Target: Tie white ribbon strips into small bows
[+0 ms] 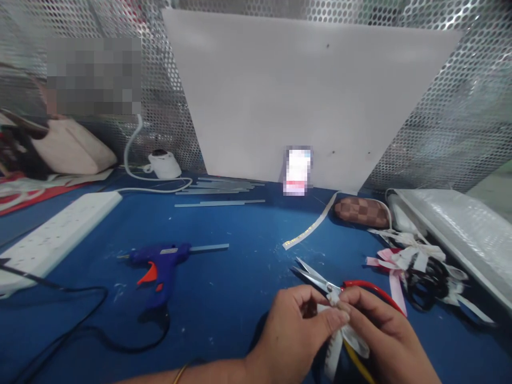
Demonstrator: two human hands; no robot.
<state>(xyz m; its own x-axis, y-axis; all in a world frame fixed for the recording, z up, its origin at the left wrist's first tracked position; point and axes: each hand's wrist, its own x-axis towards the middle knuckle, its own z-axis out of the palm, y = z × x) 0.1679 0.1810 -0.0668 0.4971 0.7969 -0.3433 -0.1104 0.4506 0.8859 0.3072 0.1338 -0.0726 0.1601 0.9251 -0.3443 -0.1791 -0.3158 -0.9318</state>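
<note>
My left hand (294,325) and my right hand (386,333) meet at the front right, thumbs and fingers pinched together. Between them is a white ribbon (335,352), gathered at the fingertips, its loops and tails hanging below. Part of the ribbon is hidden by my fingers. Scissors (320,277) with red handles lie just beyond my hands, blades slightly apart and pointing away to the left. A yellow strip (358,364) shows below the ribbon; I cannot tell what it belongs to. Farther off lies a narrow white strip with gold marks (308,230).
A blue glue gun (162,266) with a glue stick lies left, its cord trailing forward. Behind are loose glue sticks (224,186), a power strip (60,234) and a lit phone (296,170) against a white board (304,96). Ribbon bows (420,261) and a checked pouch (362,212) lie right.
</note>
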